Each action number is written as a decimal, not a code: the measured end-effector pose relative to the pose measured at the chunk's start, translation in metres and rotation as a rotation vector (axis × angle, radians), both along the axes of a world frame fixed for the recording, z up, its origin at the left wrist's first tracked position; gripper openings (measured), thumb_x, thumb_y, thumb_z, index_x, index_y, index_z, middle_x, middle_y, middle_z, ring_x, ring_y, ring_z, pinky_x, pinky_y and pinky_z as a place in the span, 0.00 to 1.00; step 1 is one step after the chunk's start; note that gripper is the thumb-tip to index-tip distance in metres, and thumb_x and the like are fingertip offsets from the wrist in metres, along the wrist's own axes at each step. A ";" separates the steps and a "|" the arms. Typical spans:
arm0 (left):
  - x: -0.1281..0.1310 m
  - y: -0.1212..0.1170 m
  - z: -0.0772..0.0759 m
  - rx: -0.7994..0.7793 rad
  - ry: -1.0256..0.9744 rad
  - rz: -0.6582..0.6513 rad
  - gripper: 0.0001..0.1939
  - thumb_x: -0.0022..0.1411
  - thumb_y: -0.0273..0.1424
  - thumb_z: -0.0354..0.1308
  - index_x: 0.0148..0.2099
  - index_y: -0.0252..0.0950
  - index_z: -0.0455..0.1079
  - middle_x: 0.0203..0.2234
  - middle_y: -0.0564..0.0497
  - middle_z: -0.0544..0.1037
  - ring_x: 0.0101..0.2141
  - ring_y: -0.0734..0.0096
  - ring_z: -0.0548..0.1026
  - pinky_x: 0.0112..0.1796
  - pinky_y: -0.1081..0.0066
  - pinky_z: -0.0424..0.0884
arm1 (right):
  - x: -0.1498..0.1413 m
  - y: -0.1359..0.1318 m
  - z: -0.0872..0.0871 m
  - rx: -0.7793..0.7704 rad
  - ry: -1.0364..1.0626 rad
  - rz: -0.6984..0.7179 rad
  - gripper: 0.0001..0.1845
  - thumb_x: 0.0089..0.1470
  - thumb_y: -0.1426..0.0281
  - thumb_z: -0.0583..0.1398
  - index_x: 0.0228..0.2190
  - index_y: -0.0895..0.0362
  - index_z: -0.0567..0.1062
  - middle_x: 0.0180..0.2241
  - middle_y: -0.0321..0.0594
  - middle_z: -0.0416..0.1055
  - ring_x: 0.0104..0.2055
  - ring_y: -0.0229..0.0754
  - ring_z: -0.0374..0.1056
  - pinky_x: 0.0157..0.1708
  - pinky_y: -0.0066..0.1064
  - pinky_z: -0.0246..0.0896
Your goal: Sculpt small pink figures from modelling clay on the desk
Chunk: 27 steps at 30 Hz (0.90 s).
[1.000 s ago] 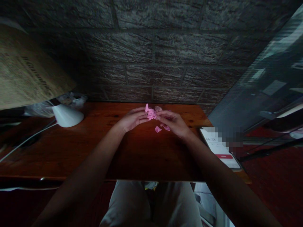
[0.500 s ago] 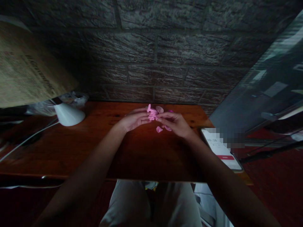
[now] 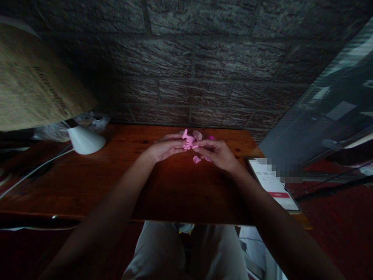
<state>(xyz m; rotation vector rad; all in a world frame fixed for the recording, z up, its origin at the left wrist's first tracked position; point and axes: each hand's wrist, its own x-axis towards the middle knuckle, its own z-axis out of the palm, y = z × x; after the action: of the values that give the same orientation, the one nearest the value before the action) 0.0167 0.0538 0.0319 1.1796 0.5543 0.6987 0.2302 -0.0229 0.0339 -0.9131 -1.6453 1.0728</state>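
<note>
Between my hands, over the far half of the wooden table, is a small pink clay-like piece (image 3: 188,139) with a knobbly body and a short stub sticking up. My left hand (image 3: 169,148) grips it from the left, its fingers pressed together. From the other side, the thumb and forefinger of my right hand (image 3: 216,152) pinch its right edge. Close by lie a petal-like pink piece (image 3: 196,159), a flat round pale pink piece (image 3: 197,135) and a brighter magenta piece (image 3: 211,137). Another pink piece is partly hidden under my right hand.
A lamp with a white base (image 3: 86,140) and printed paper shade (image 3: 37,81) stands left, its cable crossing the table (image 3: 96,186). Crumpled clear plastic (image 3: 97,121) lies behind it. A phone (image 3: 274,186) showing a timer rests at the right edge. A stone-block wall (image 3: 175,58) rises behind.
Both hands keep their hold on the pink clay-like piece, with only slight finger movement at its right edge. The whole view has shifted very slightly.
</note>
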 end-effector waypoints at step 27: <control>0.001 -0.002 0.001 0.020 -0.005 -0.018 0.19 0.53 0.24 0.71 0.49 0.36 0.79 0.42 0.45 0.83 0.41 0.70 0.80 0.51 0.64 0.72 | 0.001 -0.004 -0.005 0.131 -0.133 -0.072 0.13 0.59 0.62 0.64 0.43 0.54 0.82 0.26 0.36 0.79 0.23 0.34 0.69 0.27 0.29 0.65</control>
<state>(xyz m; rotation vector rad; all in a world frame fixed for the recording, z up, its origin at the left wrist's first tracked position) 0.0178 0.0517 0.0333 1.1996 0.5333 0.6931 0.2313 -0.0268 0.0292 -0.9665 -1.7558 0.8610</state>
